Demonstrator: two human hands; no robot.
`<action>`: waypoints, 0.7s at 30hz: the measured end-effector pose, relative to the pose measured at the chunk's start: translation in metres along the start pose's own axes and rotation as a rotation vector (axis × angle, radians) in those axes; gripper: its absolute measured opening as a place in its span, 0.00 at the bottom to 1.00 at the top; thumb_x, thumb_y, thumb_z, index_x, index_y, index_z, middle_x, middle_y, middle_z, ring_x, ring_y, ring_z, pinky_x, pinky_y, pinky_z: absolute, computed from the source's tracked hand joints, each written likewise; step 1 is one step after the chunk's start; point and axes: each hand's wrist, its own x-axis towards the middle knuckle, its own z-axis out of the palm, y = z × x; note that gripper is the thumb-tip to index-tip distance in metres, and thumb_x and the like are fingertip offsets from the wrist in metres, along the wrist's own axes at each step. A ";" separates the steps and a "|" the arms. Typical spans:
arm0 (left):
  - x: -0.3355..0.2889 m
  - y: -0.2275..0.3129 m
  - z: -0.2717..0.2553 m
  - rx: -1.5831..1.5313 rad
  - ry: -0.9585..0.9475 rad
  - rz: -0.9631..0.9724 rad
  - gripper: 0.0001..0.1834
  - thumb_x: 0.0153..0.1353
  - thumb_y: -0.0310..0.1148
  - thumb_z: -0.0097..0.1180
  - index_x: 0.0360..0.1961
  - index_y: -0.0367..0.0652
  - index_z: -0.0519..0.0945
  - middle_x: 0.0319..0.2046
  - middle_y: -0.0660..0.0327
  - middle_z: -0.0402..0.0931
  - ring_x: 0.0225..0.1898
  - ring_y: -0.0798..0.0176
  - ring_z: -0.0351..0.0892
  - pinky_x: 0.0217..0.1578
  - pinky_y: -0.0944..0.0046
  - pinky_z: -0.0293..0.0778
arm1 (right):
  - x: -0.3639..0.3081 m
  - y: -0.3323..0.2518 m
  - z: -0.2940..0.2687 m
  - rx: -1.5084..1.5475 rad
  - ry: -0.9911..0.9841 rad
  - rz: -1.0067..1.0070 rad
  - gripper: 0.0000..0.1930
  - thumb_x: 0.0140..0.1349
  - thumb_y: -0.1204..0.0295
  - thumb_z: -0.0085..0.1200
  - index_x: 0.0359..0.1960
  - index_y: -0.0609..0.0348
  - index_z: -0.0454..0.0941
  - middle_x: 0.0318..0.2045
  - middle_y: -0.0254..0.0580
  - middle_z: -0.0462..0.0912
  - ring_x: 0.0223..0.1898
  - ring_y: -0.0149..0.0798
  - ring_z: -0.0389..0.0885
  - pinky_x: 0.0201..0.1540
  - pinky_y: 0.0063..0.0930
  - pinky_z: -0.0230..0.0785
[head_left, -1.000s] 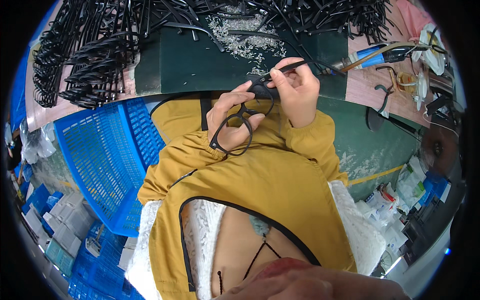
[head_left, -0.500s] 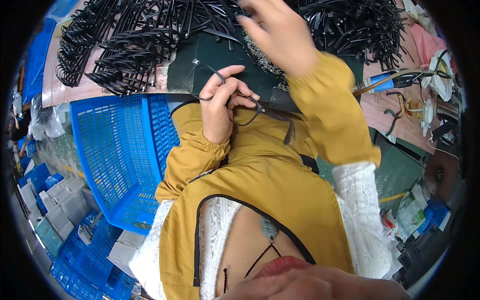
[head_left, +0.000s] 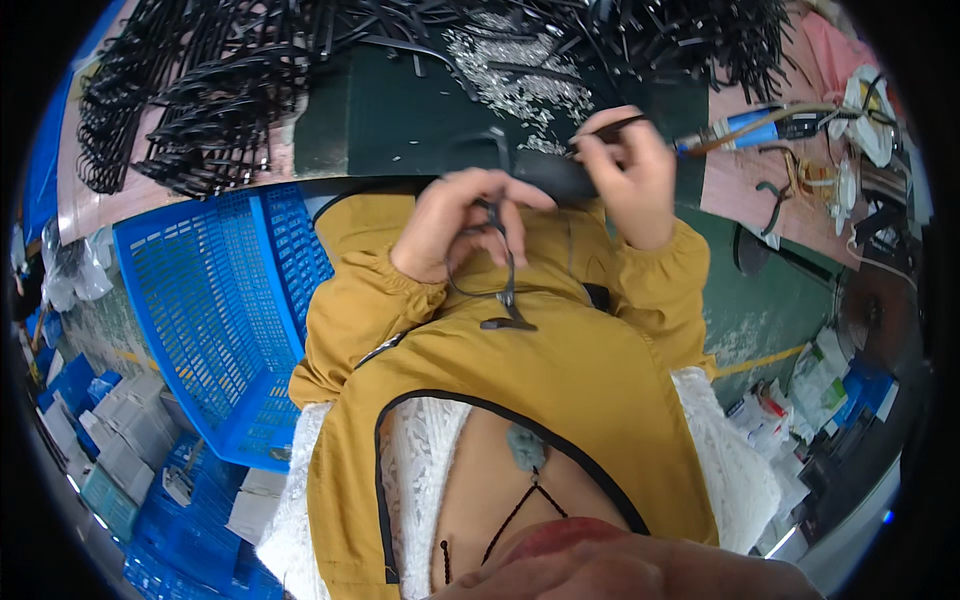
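My left hand [head_left: 462, 222], over my lap, has its fingers closed on a black eyeglass frame [head_left: 507, 262]. The frame hangs turned on its side, and one dark temple [head_left: 508, 323] sticks out below it; motion blurs its upper part. At the table's front edge, to the right, my right hand [head_left: 636, 180] pinches a slim dark piece that looks like a temple arm [head_left: 617, 127]. The two hands are apart. Beyond them a heap of tiny silver screws [head_left: 520, 75] is spread on the dark green table mat [head_left: 385, 125].
Many black eyeglass frames [head_left: 200, 120] are stacked at the far left, and loose black temples [head_left: 690, 40] lie piled at the far right. A blue power screwdriver [head_left: 750, 130] rests on the right. A blue plastic basket [head_left: 200, 310] stands left of my lap.
My right hand has come back from the far piles to the table edge, now with a dark piece in it. My left hand has turned the frame, lowering its near end toward my lap.
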 end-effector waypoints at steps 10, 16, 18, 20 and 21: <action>0.017 -0.016 0.024 -0.004 -0.032 -0.077 0.24 0.69 0.34 0.44 0.58 0.28 0.80 0.17 0.53 0.79 0.18 0.59 0.81 0.20 0.71 0.71 | -0.010 0.026 0.010 0.310 0.008 0.052 0.04 0.62 0.85 0.61 0.38 0.71 0.81 0.38 0.41 0.85 0.32 0.28 0.84 0.35 0.21 0.79; 0.019 -0.015 0.028 -0.022 -0.008 -0.084 0.21 0.69 0.31 0.44 0.55 0.29 0.80 0.18 0.53 0.79 0.18 0.59 0.81 0.16 0.72 0.63 | 0.000 0.023 0.007 0.044 -0.100 -0.120 0.04 0.63 0.85 0.60 0.38 0.72 0.80 0.38 0.41 0.83 0.31 0.27 0.79 0.33 0.19 0.74; 0.019 -0.014 0.031 -0.033 -0.002 -0.067 0.18 0.70 0.30 0.44 0.52 0.31 0.82 0.19 0.54 0.80 0.18 0.61 0.82 0.15 0.73 0.62 | 0.006 0.017 0.007 -0.148 -0.113 -0.293 0.03 0.61 0.85 0.60 0.34 0.72 0.79 0.37 0.42 0.83 0.30 0.26 0.78 0.31 0.19 0.72; 0.018 -0.013 0.033 -0.061 -0.014 -0.088 0.18 0.70 0.29 0.44 0.50 0.30 0.82 0.19 0.53 0.80 0.17 0.60 0.82 0.14 0.72 0.59 | 0.009 0.012 0.007 -0.164 -0.130 -0.352 0.03 0.61 0.84 0.60 0.34 0.72 0.79 0.36 0.42 0.82 0.29 0.25 0.78 0.30 0.19 0.71; 0.018 -0.013 0.032 -0.067 0.015 -0.096 0.17 0.70 0.29 0.44 0.50 0.30 0.82 0.19 0.53 0.80 0.17 0.60 0.81 0.14 0.72 0.58 | 0.009 0.010 0.007 -0.141 -0.119 -0.378 0.03 0.61 0.84 0.60 0.34 0.71 0.79 0.35 0.41 0.82 0.28 0.25 0.77 0.29 0.19 0.71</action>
